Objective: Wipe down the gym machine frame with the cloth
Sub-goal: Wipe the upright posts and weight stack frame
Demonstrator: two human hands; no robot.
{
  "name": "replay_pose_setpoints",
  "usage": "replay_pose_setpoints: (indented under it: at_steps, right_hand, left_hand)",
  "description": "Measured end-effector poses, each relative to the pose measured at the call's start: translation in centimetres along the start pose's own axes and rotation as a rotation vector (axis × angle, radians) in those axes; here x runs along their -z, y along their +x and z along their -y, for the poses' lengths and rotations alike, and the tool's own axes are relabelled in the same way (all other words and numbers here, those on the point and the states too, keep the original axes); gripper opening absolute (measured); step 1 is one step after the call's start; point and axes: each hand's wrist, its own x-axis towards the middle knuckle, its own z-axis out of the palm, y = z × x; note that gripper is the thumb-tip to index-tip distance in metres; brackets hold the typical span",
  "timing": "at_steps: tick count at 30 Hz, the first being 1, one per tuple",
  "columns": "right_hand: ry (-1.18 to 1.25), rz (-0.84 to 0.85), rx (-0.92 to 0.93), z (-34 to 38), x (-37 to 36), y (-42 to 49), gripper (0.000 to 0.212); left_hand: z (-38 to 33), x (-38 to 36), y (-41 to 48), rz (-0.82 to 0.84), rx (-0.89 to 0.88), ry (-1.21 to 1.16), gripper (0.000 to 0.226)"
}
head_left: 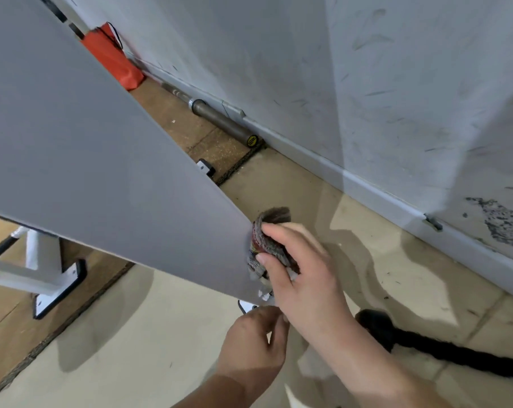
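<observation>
A broad grey panel of the gym machine frame (96,160) slants across the left half of the view. My right hand (302,275) grips a bunched grey and red cloth (264,240) and presses it against the panel's lower right edge. Just below it, my left hand (255,346) has its fingers curled near the panel's bottom corner, by a small white foot bracket (246,306). What the left fingers touch is hidden. White frame legs (40,275) with black-edged foot plates stand on the floor at lower left.
A scuffed grey wall (396,98) with a skirting board runs along the right. A barbell (223,120) lies along its base, with an orange bag (111,57) behind it. A black rope-like thing (426,351) lies on the beige floor at lower right. Brown mats cover the floor under the machine.
</observation>
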Motion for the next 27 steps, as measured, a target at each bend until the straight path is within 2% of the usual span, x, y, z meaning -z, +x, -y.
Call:
replay_pose_setpoints:
  at_steps: [3, 6, 7, 8, 12, 14, 15, 17, 20, 23, 25, 27]
  right_hand:
    - [-0.023, -0.041, 0.048, 0.2, -0.6, -0.7, 0.030]
    - [0.123, -0.044, -0.099, 0.9, -0.6, -0.1, 0.013]
    - [0.187, -0.013, -0.166, 1.4, -0.6, 0.3, 0.007]
    - [0.241, 0.024, -0.220, 1.8, -0.5, 0.6, 0.006]
    - [0.329, 0.048, -0.338, 2.7, -0.3, 2.0, 0.029]
    - [0.330, 0.097, -0.383, 2.0, -0.2, 2.5, 0.035]
    - [0.274, 0.150, -0.383, 1.6, 0.0, 2.8, 0.031]
    - [0.159, 0.268, -0.362, 1.1, 0.3, 3.1, 0.039]
    - [0.257, 0.283, -0.388, 0.9, 0.9, 2.9, 0.029]
    - [0.321, 0.306, -0.422, 0.7, 1.0, 2.7, 0.028]
    - [0.328, 0.309, -0.455, 0.8, 1.1, 2.7, 0.028]
    - [0.314, 0.291, -0.463, 0.9, 1.3, 2.8, 0.027]
  left_hand:
    - [-0.6, 1.9, 0.1, 0.088, -0.065, 0.045, 0.036]
    - [-0.8, 3.4, 0.9, 0.136, -0.101, 0.055, 0.020]
    - [-0.7, 3.8, 1.2, 0.129, -0.100, 0.057, 0.021]
    - [-0.7, 4.4, 1.4, 0.111, -0.111, 0.064, 0.023]
    - [-1.5, 5.8, 0.4, 0.012, -0.254, 0.191, 0.017]
    - [-1.9, 5.9, -0.4, 0.051, -0.334, 0.255, 0.034]
    - [-1.7, 5.7, -0.6, 0.074, -0.386, 0.320, 0.046]
    - [-1.3, 5.2, -0.9, 0.079, -0.467, 0.482, 0.062]
    - [-1.2, 5.2, -1.5, 0.092, -0.508, 0.640, 0.068]
    - [-2.3, 7.2, -2.0, 0.101, -0.602, 0.593, 0.052]
    - [-3.7, 8.8, -1.8, 0.036, -0.740, 0.596, 0.033]
    - [-4.7, 9.8, -1.3, -0.060, -0.837, 0.713, 0.028]
